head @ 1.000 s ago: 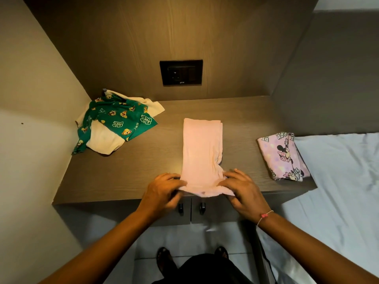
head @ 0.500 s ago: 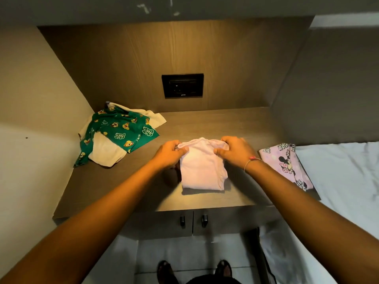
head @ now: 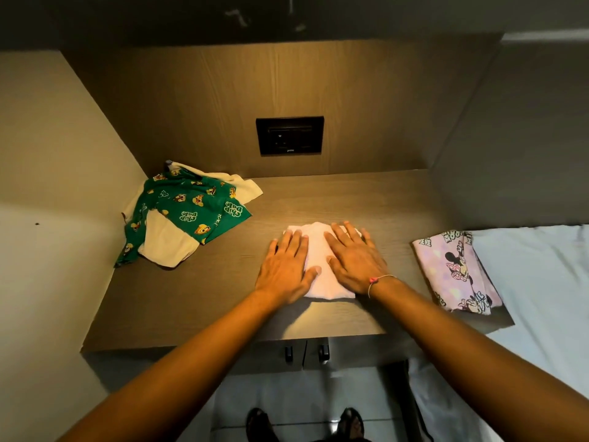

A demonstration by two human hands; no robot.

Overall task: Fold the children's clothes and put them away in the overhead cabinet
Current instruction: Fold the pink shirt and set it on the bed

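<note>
A pale pink garment (head: 319, 261) lies folded into a small rectangle on the middle of the wooden counter (head: 197, 301). My left hand (head: 284, 266) rests flat on its left side, fingers spread. My right hand (head: 354, 257) lies flat on its right side, a thin pink bracelet on the wrist. Neither hand grips the cloth. At the back left sits an unfolded heap: a green cartoon-print garment (head: 188, 209) over a cream one (head: 164, 239). A folded lilac cartoon-print garment (head: 456, 272) lies at the counter's right end.
A black socket panel (head: 289, 135) is set in the back wall. The dark underside of the overhead cabinet (head: 287, 17) spans the top. A bed with a light sheet (head: 538, 301) adjoins the counter on the right. Two cupboard handles (head: 306, 353) sit below the front edge.
The long pink strip has been folded in half away from me. My hands let go of its far edge and now lie flat on top of it.
</note>
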